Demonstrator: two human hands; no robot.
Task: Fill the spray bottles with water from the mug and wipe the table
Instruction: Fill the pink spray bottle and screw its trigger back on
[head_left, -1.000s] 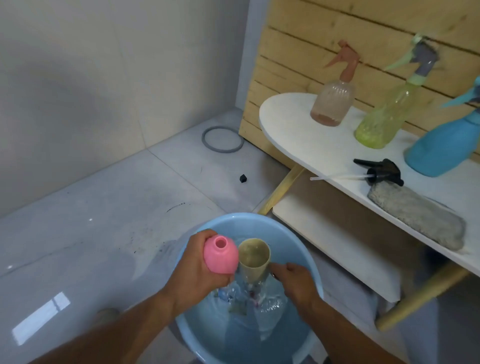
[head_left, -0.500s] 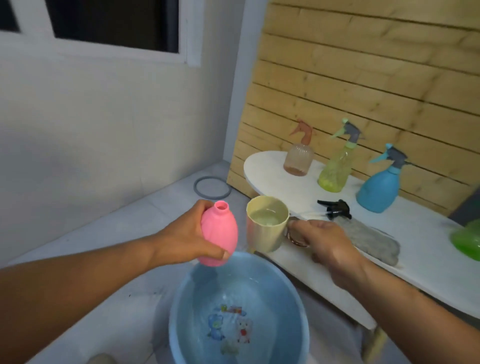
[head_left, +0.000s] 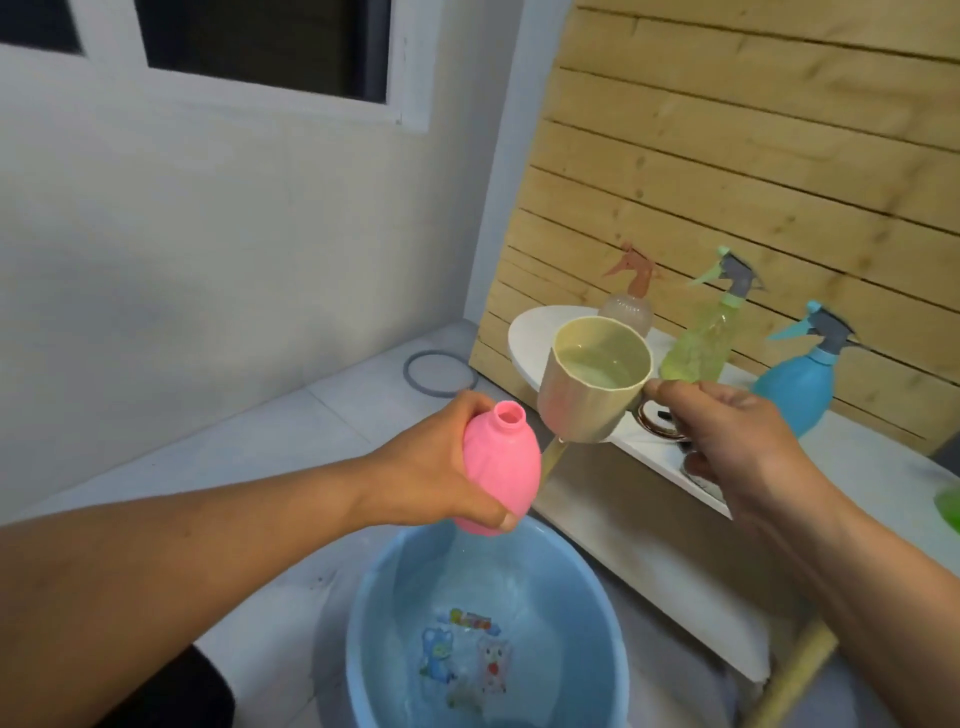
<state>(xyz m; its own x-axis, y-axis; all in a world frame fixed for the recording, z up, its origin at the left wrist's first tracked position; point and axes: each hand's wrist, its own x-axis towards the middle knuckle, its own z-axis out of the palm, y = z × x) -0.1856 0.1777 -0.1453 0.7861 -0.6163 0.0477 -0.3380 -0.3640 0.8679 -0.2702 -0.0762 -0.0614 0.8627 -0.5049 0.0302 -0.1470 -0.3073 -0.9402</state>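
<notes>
Above the blue basin (head_left: 597, 613), which sits on the tiled floor beside the worktop (head_left: 857, 467) and holds shallow water over cartoon animal decals, the person holds two things close together. Their left hand (head_left: 431, 467) is wrapped round the body of a pink spray bottle (head_left: 501, 467) that has no spray head, its open neck pointing up and tilted slightly toward the mug. Their right hand (head_left: 743, 441) pinches the handle of a beige mug (head_left: 592, 384), thumb on top and fingers curled beneath; the mug is partly full of water, tipped a little toward the camera, with its base just beside the bottle's neck and not touching it. Behind the mug, along the worktop's back edge against the wooden slat wall, stand three spray bottles with trigger heads: a pale brown one (head_left: 631, 301) near the rounded left end, a yellow-green one (head_left: 701, 343) next to it, and a blue one (head_left: 800, 384) further right. A green object (head_left: 948, 506) shows at the frame's right edge; what it is cannot be told. A grey ring (head_left: 439, 374) lies on the floor near the wall.
</notes>
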